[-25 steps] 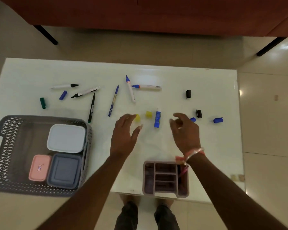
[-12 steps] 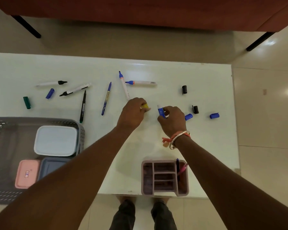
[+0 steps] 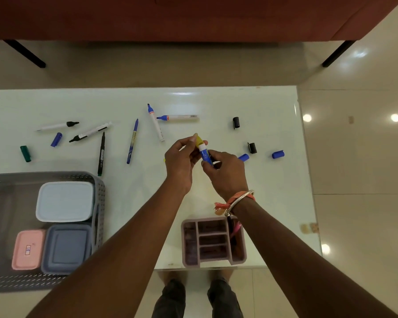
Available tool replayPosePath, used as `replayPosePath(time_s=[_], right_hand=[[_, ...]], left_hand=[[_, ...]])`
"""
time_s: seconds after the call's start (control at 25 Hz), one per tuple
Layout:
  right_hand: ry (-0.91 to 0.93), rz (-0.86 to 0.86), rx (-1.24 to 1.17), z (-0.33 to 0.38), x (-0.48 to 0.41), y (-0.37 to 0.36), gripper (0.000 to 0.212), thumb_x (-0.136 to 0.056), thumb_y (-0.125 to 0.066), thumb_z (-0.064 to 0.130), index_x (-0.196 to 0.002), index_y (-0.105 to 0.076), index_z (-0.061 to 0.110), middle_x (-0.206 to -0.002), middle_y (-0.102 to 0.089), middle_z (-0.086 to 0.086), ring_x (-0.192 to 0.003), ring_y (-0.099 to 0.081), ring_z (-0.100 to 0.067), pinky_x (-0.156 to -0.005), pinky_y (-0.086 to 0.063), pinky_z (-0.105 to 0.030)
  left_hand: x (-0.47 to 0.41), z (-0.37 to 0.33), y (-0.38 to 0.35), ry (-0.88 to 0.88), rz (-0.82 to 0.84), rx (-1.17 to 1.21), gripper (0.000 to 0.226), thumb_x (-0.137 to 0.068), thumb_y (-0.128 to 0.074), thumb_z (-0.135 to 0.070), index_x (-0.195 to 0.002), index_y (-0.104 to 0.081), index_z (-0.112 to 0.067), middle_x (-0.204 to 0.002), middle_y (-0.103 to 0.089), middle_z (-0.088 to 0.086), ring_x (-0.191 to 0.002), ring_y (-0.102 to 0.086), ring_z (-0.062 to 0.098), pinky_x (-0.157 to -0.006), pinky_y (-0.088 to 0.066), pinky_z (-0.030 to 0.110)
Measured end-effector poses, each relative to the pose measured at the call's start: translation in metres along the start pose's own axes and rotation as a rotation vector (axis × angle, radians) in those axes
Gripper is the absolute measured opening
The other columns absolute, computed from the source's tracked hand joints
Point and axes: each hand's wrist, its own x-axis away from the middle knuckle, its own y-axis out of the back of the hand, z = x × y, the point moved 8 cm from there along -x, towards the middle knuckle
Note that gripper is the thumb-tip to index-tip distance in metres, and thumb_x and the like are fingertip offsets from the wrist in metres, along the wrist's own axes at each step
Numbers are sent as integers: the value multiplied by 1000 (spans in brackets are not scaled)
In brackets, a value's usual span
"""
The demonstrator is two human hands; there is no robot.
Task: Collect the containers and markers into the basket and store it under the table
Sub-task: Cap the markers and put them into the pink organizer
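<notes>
My right hand (image 3: 224,174) grips the body of a short blue marker (image 3: 205,154) above the table's middle. My left hand (image 3: 182,160) pinches a yellow cap (image 3: 199,140) at that marker's top end. The grey basket (image 3: 99,203) sits at the near left and holds a white container (image 3: 64,200), a pink container (image 3: 28,249) and a grey-blue container (image 3: 67,247). Several uncapped markers lie on the white table (image 3: 274,198): two black-tipped ones (image 3: 58,126), a thin black pen (image 3: 101,153), a thin blue pen (image 3: 132,142) and two blue-tipped ones (image 3: 155,122).
Loose caps lie scattered: green (image 3: 25,153) and blue (image 3: 56,139) at the left, two black (image 3: 236,122) and two blue (image 3: 278,154) at the right. A mauve divided organiser (image 3: 213,242) stands at the table's near edge. A red sofa (image 3: 193,17) stands beyond the table.
Both hands reached to the table, picked up the yellow cap and the blue marker, and have lifted them and brought them together.
</notes>
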Motion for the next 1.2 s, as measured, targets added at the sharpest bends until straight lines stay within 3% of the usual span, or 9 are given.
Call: replayPosePath(time_s=[0.12, 0.28, 0.52, 0.72, 0.8, 0.88, 0.96, 1.08, 1.2], right_hand=[[5, -22, 23, -4, 3, 7, 31, -91, -63, 26, -120, -68, 16, -103, -71, -3, -80, -58, -14, -94, -50, -38], [-4, -9, 34, -8, 9, 16, 29, -92, -64, 28, -118, -70, 16, -99, -72, -5, -79, -61, -18, -84, -48, -29], [-184, -58, -464, -19, 17, 23, 24, -89, -69, 14, -111, -73, 7, -79, -72, -6, -70, -70, -25, -76, -61, -37], [-466, 88, -1075, -25, 39, 15, 22, -89, -64, 2, -110, -67, -4, -92, -70, -18, -74, -69, -30, -74, -62, -38], [-475, 217, -1145, -27, 53, 14, 24, -92, -61, 3, -116, -64, -1, -104, -71, -20, -86, -72, -31, -81, -60, -41], [-420, 323, -1072, -28, 75, 14, 31, -92, -61, 5, -123, -58, 4, -109, -72, -17, -96, -72, -30, -88, -58, -42], [-313, 333, -866, -26, 99, 17, 32, -91, -65, 12, -123, -58, 9, -107, -74, -9, -96, -73, -23, -88, -57, -37], [-86, 238, -431, -12, 136, 26, 35, -88, -70, 27, -120, -61, 17, -104, -74, 6, -92, -71, -6, -83, -57, -19], [70, 178, -223, -9, 163, 27, 34, -85, -72, 27, -117, -63, 19, -107, -72, 5, -95, -69, -6, -85, -57, -19]], left_hand=[[5, -4, -9, -92, 60, -81, 8, -97, -63, -12, -101, -69, -7, -105, -75, 18, -97, -75, 32, -88, -61, 37], [12, -5, -19, -191, 154, -248, 18, -96, -65, -11, -107, -67, 2, -103, -74, 21, -95, -75, 31, -91, -60, 41], [20, -8, -34, -186, 194, -202, 8, -92, -70, -14, -91, -65, -7, -92, -72, 15, -86, -74, 30, -85, -60, 40], [34, -6, -43, -90, 335, -232, 15, -99, -61, -20, -87, -63, -11, -90, -72, 16, -76, -71, 25, -62, -57, 27], [41, -4, -45, -56, 408, -303, 20, -101, -57, -21, -84, -61, -11, -93, -72, 20, -78, -73, 30, -58, -56, 25], [40, -6, -36, -56, 400, -326, 22, -102, -54, -24, -90, -64, -9, -100, -73, 24, -93, -73, 39, -75, -60, 35], [32, -12, -17, -75, 306, -326, 26, -103, -54, -31, -101, -66, -8, -107, -75, 19, -100, -72, 37, -94, -57, 45], [25, -12, 9, -69, 202, -374, 32, -100, -57, -38, -108, -66, -8, -108, -76, 13, -101, -73, 34, -99, -55, 48], [26, -3, 24, -56, 182, -408, 31, -99, -58, -39, -105, -68, -10, -106, -77, 12, -99, -74, 33, -97, -56, 49]])
